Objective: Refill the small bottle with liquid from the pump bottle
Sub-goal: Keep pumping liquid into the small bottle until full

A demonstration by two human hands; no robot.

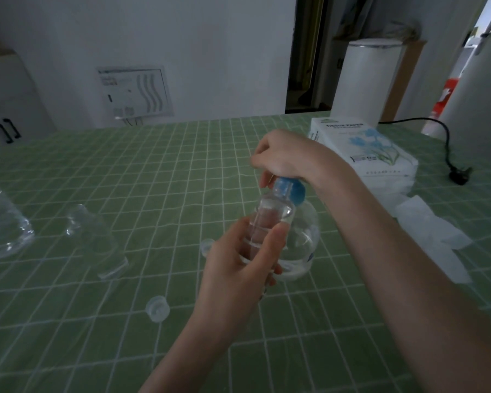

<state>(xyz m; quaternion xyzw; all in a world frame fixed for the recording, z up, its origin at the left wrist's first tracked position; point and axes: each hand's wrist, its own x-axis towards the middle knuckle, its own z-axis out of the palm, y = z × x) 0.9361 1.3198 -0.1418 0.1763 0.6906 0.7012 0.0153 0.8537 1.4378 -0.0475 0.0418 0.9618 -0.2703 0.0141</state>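
My left hand point(238, 265) grips a small clear bottle point(272, 217), holding it upright just in front of the pump bottle point(304, 239). The pump bottle is clear and rounded, stands on the green checked tablecloth point(153, 177), and carries a blue pump head point(291, 190). My right hand point(284, 157) lies curled over the top of that pump head from above. The small bottle's open mouth sits right under the blue nozzle. The pump bottle's lower part is partly hidden behind my left hand.
Two small clear caps lie on the cloth, one point(157, 309) near my left forearm, one point(206, 246) by my left hand. An empty clear bottle point(96, 239) and a larger one point(3, 222) stand at the left. A tissue pack point(363, 146), loose tissues point(426, 228) and a black cable point(448, 148) are at the right.
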